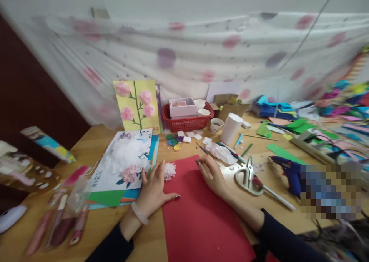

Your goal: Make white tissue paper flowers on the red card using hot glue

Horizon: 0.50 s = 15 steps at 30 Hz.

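A large sheet of red paper lies on the wooden table in front of me. My left hand, wearing a pale bangle, rests at its left edge with fingers and thumb spread. Right by those fingers is a small white-pink ruffled flower on the paper's upper left. My right hand lies over the paper's right side, fingers together and curled downward. What its fingertips hold, if anything, is hidden. Left of my left hand, a white sheet with printed flowers carries a fluffy white pile.
Right of my right hand lie scissors, a blue glue gun and crumpled tissue. Behind stand a white cylinder, a cup, a red basket and a yellow flower picture. Wrapped tubes lie left.
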### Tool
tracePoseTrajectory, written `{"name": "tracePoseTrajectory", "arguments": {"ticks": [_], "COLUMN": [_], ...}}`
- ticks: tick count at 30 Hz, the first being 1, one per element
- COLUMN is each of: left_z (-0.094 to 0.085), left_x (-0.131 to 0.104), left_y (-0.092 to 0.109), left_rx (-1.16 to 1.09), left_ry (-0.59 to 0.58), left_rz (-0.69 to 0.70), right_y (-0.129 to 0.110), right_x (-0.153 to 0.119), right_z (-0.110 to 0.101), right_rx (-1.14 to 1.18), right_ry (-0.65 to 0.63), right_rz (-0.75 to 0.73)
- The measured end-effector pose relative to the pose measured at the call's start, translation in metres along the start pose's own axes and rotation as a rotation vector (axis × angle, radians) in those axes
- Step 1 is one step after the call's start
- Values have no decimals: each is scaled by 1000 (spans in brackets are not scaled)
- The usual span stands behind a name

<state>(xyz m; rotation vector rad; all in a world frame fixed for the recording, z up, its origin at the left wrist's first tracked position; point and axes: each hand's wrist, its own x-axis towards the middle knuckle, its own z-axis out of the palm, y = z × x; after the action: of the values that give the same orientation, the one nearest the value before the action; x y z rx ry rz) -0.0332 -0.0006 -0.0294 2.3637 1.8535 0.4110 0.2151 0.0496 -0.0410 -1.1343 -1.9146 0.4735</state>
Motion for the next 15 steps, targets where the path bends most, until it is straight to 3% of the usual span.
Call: {"name": "tracePoseTrajectory", "arguments": {"ticks": [5,8,11,14,15], "left_z": [-5,-10,-8,-4,-1], "left_x": [12,19,23,23,23], "left_y": [-12,-20,-24,-26,-27], "left_rx": [-9,-14,4,12,12], "left_ry": [-112,-158,-152,-112,-94], "left_rz": [35,93,123,122,122], "right_y": [-4,-7,-4,11,18], "right_x": [-22,-43,-65,-83,-86], "right_z": [-32,-55,-98,-155,-171], "right_rx": [-387,-516,-528,-660,-743], "right_ry": [-147,-106,110,526,611], "right_rz": [-76,-38,83,356,458]}}
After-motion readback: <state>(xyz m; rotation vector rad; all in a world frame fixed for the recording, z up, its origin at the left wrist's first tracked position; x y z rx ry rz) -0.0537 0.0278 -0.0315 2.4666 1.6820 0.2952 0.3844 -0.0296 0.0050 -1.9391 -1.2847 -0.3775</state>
